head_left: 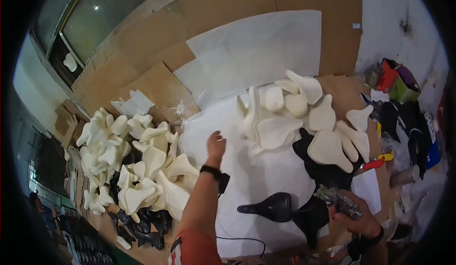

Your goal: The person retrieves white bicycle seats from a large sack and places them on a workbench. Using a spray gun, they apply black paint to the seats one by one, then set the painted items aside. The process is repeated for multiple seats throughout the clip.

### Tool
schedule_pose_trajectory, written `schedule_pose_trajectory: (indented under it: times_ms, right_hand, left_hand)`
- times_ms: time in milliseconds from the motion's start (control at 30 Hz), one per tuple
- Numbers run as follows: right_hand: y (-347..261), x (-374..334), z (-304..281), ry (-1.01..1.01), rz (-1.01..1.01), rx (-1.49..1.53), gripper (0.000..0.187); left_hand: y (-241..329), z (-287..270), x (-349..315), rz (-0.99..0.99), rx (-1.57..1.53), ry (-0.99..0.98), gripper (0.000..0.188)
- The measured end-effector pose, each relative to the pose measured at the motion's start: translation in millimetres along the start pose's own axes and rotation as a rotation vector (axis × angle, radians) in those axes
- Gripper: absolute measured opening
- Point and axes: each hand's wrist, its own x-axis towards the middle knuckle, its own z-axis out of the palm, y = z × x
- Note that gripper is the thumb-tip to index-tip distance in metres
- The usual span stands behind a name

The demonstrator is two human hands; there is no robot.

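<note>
My left hand is over the white table sheet, fingers loosely curled with a small gap, nothing visible in them. To its right lies a loose group of cream foam saddle pads. In my right hand is a silver-grey, gun-like metal tool, its head pointing left. Beneath the tool lies a black saddle cover, and left of that a black bicycle saddle. More black saddle pieces lie partly under a cream foam pad.
A large heap of cream foam pads covers the left side, with black covers below it. A thin black cable crosses the near sheet. A red-handled tool, a notebook and a cardboard tube lie right.
</note>
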Motion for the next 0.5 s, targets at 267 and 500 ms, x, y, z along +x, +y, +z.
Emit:
schedule_pose_trajectory:
  times_ms: [267, 500]
  right_hand:
    - [12.0, 2.9, -30.6, 0.046, -0.038, 0.035, 0.060]
    - [-6.0, 23.2, -3.4, -0.120, -0.039, 0.037, 0.055]
  left_hand:
    - [35.5, 113.8, 45.6, 0.276, 0.009, 0.002, 0.036]
    - [23.2, 50.6, 22.7, 0.248, 0.164, 0.189, 0.021]
